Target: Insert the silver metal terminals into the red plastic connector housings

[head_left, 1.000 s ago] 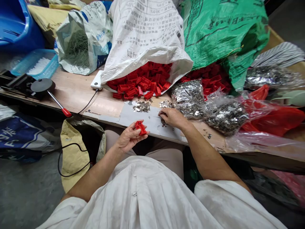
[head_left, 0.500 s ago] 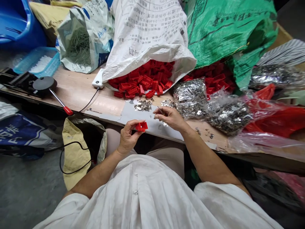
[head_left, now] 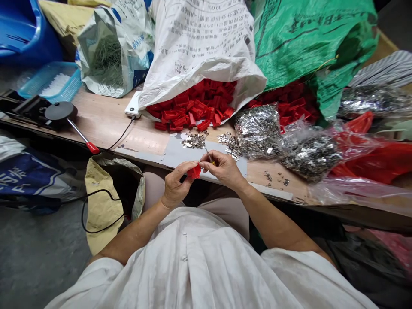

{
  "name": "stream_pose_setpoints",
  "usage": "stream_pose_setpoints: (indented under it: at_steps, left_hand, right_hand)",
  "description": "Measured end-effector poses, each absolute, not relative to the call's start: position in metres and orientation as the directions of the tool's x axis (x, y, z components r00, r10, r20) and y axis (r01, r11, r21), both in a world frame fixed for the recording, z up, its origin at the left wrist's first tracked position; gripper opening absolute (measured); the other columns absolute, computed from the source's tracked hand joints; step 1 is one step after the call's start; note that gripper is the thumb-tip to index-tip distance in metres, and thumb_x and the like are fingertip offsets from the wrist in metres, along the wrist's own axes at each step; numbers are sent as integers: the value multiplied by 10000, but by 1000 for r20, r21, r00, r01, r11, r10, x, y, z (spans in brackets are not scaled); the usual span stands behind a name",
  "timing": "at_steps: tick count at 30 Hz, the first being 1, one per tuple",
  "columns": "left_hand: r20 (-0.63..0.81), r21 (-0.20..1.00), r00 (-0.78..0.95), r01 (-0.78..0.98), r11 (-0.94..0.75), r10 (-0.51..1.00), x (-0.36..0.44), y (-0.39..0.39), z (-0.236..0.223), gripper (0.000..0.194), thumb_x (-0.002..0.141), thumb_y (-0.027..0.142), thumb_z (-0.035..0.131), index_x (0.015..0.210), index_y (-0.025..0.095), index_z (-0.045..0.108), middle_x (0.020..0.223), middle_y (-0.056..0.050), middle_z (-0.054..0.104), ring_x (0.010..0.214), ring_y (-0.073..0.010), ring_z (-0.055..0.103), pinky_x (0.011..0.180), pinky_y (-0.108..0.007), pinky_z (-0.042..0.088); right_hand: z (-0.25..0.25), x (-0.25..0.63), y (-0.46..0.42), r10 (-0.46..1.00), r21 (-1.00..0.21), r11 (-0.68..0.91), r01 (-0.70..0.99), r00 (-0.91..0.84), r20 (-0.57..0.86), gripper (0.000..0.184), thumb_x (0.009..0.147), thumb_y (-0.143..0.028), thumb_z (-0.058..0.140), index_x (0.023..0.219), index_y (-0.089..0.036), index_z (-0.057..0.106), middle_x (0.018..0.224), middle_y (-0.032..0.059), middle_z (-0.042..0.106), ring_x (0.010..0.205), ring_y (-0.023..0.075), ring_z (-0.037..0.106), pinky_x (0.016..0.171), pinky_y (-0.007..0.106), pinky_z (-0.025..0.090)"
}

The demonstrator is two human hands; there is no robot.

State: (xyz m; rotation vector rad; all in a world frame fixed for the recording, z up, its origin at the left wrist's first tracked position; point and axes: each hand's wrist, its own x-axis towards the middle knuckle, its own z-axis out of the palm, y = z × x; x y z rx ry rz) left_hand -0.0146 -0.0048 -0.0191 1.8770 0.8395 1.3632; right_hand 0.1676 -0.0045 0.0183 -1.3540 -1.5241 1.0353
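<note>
At twelve o'clock, a white sack (head_left: 202, 38) bears rows of Chinese print, "30.0%" legible near the top (finer lines blur from where I stand); characters on a green sack (head_left: 309, 47) at two, a white-and-blue bag (head_left: 140, 40) at eleven and a navy bag (head_left: 19, 178) at nine defy reading.

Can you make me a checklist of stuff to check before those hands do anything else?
1. Red piece held in the left hand: ok.
2. Thin tool held in the right hand: ok.
3. Right hand close to the red piece: ok.
4. Small metal bit pinched in the right hand: cannot tell, too small to see.
5. Loose metal pile just beyond the hands: ok.
6. Spare red parts all inside the white sack: not ok, some lie out at its mouth.
</note>
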Motion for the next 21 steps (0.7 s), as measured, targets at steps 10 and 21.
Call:
stream_pose_setpoints:
  at_steps: [10,21]
  left_hand:
    - [424,886,185,119,-448,887,-13,-7,-14,331,812,199,685,1134,271,658,1132,-21,706,1032,-182,671,979,-360,526]
    - [450,870,189,130,-476,873,-9,-9,-12,344,822,159,663,1150,263,646,1141,-18,704,1029,-173,672,950,-341,540]
  right_hand:
    - [22,160,-9,997,-942,64,330,24,76,226,813,-431,651,820,-205,639,692,-11,631,583,114,573,578,243,444]
    - [14,158,-12,994,-940,75,332,52,97,221,823,-421,643,824,-200,646,719,-3,629,600,112,514,587,244,416]
